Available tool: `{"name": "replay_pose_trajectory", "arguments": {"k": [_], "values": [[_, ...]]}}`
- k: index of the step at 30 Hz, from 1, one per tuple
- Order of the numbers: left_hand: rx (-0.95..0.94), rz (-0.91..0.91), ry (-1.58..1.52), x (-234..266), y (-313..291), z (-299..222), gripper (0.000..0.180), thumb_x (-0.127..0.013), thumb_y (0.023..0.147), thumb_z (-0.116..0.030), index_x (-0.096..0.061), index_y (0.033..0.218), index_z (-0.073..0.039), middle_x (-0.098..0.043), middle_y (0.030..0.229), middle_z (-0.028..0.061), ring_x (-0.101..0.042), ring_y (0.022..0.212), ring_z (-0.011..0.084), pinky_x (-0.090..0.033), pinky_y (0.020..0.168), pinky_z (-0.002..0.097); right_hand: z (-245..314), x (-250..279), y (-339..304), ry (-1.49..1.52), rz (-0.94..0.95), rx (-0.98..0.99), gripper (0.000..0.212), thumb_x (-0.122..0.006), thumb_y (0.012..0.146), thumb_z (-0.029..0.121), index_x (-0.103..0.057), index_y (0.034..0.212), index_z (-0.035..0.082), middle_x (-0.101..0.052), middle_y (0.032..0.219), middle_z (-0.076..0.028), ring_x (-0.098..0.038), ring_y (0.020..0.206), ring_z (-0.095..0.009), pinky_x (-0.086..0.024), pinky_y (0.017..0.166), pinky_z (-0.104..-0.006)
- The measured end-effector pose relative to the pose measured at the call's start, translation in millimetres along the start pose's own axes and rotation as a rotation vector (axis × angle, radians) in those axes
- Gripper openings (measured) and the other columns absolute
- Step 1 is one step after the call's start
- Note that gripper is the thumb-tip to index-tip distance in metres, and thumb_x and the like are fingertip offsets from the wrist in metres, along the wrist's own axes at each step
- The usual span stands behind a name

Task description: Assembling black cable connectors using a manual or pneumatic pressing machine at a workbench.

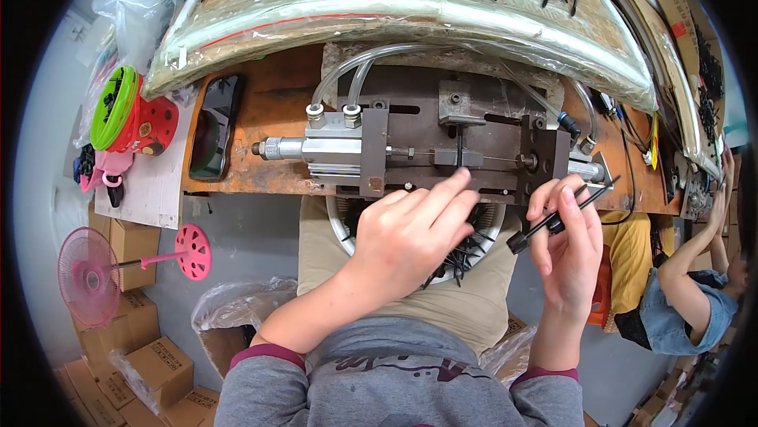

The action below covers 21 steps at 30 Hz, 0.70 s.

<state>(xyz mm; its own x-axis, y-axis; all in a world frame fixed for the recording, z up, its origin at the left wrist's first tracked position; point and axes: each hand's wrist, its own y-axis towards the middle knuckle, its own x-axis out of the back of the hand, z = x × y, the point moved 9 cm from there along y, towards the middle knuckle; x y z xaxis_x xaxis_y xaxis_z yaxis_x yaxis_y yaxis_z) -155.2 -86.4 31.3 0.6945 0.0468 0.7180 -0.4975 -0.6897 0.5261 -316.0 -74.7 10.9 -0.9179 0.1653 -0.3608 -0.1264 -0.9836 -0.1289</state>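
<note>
My left hand [414, 229] reaches over the front of a metal clamping fixture with an air cylinder [335, 154]. Its index fingertip meets the near end of a thin black rod [460, 146], which lies across the fixture's small middle block [446, 158]. The thumb is hidden under the palm, so the grip shows only in part. To the right, my right hand [570, 237] is closed around thin black rod parts [543, 228] with thicker black ends, held at a slant. Below my left hand, a round white-rimmed basket [341, 229] on my lap holds several similar black parts [459, 259].
A plastic-wrapped board [410, 20] bearing black parts spans the back. Clear air hoses [395, 49] loop behind the fixture. A phone [215, 127] and a red-green bucket [130, 115] stand left, above a pink fan [88, 277] and cartons [158, 368]. Another person [687, 308] works at right.
</note>
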Motion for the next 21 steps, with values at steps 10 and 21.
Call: {"name": "replay_pose_trajectory", "arguments": {"k": [10,21], "values": [[0.01,-0.083,-0.242,29,-11,-12,0.034,-0.077,0.066,-0.002,-0.07,0.099,-0.003,-0.068,0.103,0.0111,-0.067,0.082,0.023,-0.056,0.068,0.031,-1,-20,-3,-0.3,0.033,0.059,0.027,-0.038,0.105,0.02,-0.053,0.112,-0.002,-0.056,0.067,-0.005,-0.044,0.045,-0.006,-0.033,0.042,-0.0193],[0.002,-0.042,0.207,-5,-1,-2,0.021,-0.073,0.069,-0.009,-0.07,0.09,-0.005,-0.068,0.116,0.0107,-0.064,0.066,0.0155,-0.05,0.06,0.0267,-1,-14,-9,0.084,0.042,0.07,0.046,-0.021,0.105,0.041,-0.037,0.078,0.007,-0.04,0.056,-0.006,-0.029,0.041,-0.011,-0.028,0.039,-0.0235]]}}
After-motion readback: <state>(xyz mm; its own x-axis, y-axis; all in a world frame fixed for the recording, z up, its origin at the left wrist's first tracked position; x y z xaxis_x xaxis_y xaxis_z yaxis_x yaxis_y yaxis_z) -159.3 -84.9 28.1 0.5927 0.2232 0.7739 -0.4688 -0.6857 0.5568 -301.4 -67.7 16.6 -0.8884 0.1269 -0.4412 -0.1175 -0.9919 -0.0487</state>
